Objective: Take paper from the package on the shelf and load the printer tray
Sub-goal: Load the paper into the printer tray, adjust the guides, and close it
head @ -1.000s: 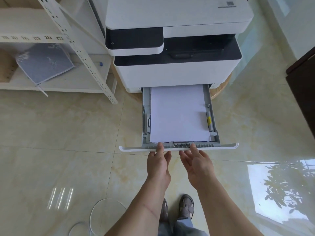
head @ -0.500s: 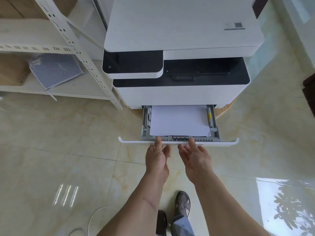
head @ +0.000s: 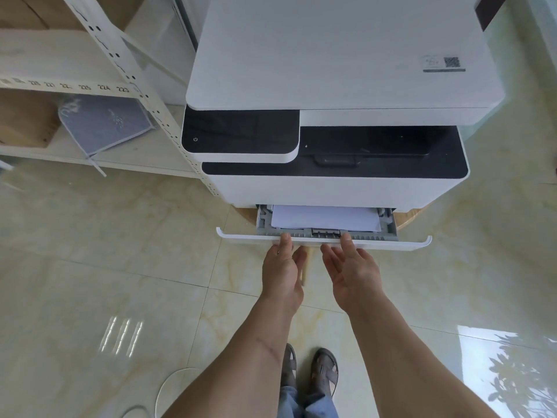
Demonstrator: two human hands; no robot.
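Your left hand (head: 281,274) and right hand (head: 352,274) are both stretched out in front of you, at the front lip of the grey plastic paper tray with a long white front panel (head: 324,241). That tray sticks partway out of the bottom of the white and black multifunction printer (head: 334,152), with only a short strip of its inside showing. A stack of plain white paper sheets (head: 324,220) lies flat inside the tray, its far part hidden under the printer body.

Your left hand is back-up, its fingers (head: 284,239) held loosely together and laid over the top edge of the white front panel, left of the panel's middle. Your right hand is turned palm-inward, its fingers (head: 346,238) slightly spread and extended; the longest fingertip touches the same edge, right of the left hand. Neither hand pinches anything.

The printer stands on a round light wooden base (head: 407,218) that peeks out beneath its right side, on the glossy cream marble-pattern tile floor (head: 105,251). Left of the printer is a white perforated metal shelf rack (head: 132,76) with number labels along one rail. On its lower shelf, well left of the printer, lies the grey-blue paper package (head: 105,122), tilted, beside a brown cardboard box (head: 24,122). Your sandalled feet (head: 310,369) are visible below the hands.
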